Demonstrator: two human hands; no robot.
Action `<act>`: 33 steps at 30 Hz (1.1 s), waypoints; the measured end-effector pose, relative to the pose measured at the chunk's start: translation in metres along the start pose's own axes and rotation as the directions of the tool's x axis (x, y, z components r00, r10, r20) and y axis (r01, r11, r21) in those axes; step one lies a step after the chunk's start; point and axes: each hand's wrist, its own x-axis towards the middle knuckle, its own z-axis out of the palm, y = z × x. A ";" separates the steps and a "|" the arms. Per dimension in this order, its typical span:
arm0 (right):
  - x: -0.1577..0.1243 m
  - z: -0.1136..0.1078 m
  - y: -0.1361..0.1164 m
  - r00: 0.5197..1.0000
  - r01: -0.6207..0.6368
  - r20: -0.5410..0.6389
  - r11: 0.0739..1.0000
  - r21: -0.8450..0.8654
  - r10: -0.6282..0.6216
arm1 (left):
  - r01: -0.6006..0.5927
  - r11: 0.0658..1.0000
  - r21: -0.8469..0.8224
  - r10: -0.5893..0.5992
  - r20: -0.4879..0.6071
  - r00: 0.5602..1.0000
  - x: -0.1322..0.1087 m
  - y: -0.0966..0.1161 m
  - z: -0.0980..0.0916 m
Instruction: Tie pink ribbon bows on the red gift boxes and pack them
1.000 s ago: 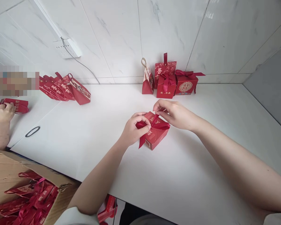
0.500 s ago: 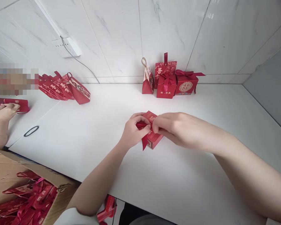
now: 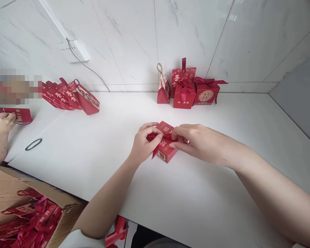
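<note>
A small red gift box (image 3: 165, 151) with gold print lies on the white table (image 3: 212, 193) in the middle of the view. A dark red ribbon (image 3: 155, 137) runs across its top. My left hand (image 3: 144, 143) pinches the ribbon at the box's left side, fingers closed. My right hand (image 3: 193, 139) rests over the box's right half and pinches the ribbon too. One loose ribbon tail hangs down at the box's front left.
Several finished red gift boxes (image 3: 188, 89) stand at the wall. A row of flat red boxes (image 3: 69, 96) lies at the back left. A cardboard carton (image 3: 28, 213) of red pieces sits at the lower left. Another person's hand (image 3: 1, 122) holds a flat red piece at the far left.
My right hand came from the box's far corner down across its top and now pinches the ribbon at the centre. The left hand stayed on the ribbon. The box turned slightly.
</note>
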 end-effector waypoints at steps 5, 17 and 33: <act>0.011 0.011 -0.002 0.990 -0.101 -0.111 0.988 -0.114 0.088 | -0.020 1.000 -0.006 0.020 0.000 1.000 -0.001 0.004 -0.006; 0.024 0.026 0.013 0.970 0.165 -0.180 0.986 -0.002 -0.163 | -0.125 0.946 0.300 0.122 0.028 0.992 -0.009 0.017 -0.010; 0.028 0.028 0.024 0.875 0.383 -0.208 0.887 -0.258 -0.438 | -0.128 0.893 0.432 0.109 0.069 0.992 -0.007 0.021 -0.005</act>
